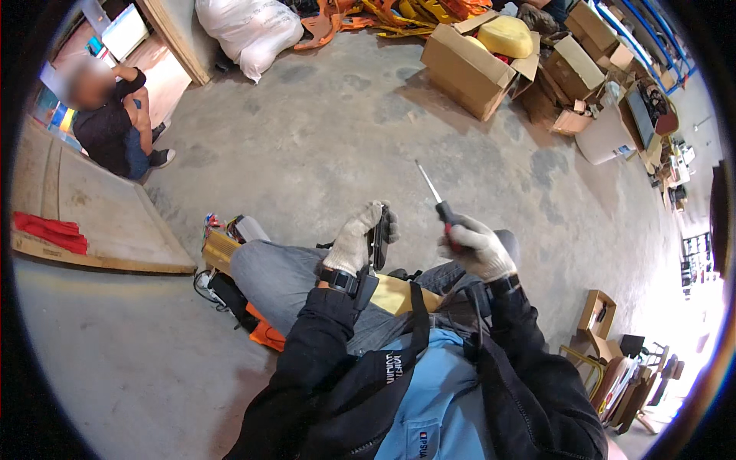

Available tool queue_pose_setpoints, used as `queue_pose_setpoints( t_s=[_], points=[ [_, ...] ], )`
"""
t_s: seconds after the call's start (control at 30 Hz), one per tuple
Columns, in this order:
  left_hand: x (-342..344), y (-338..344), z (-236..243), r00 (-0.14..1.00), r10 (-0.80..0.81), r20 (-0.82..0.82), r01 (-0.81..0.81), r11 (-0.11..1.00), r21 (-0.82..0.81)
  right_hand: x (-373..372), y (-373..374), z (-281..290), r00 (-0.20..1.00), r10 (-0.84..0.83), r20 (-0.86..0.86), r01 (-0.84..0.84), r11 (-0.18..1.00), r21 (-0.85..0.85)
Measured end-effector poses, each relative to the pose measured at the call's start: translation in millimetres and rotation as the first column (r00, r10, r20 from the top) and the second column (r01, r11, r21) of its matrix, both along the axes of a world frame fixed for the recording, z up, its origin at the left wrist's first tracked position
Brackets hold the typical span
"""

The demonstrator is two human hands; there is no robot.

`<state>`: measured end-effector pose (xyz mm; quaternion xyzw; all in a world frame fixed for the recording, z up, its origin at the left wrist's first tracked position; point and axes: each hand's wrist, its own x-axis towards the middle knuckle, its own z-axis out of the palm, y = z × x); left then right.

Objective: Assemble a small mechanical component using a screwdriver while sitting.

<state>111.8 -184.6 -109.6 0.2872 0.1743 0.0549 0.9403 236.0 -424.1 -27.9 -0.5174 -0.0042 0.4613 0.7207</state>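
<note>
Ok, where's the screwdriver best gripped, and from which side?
By its black-and-red handle, probably from the near right side: the handle is thicker than the slim metal shaft, which points away and leftward. The right hand holds it there.

2 pale gloves, black jacket and blue shirt are worn.

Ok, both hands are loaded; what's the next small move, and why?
I'd probably turn the white-gloved right hand so the steel-shafted screwdriver with the black-and-red handle aims at the slim black object in the white-gloved left hand. Both are already gripped, but the screwdriver's tip points forward, well clear of that object.
</note>
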Motion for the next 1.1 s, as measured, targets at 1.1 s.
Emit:
queue_pose_setpoints(
  t_s=[1.1],
  points=[
    [-1, -7, 12, 0.988, -0.113, -0.104, 0.143, 0.921, 0.363, 0, 86, -13, 0.932, 0.280, 0.230, -0.183, 0.911, -0.369]
  ],
)
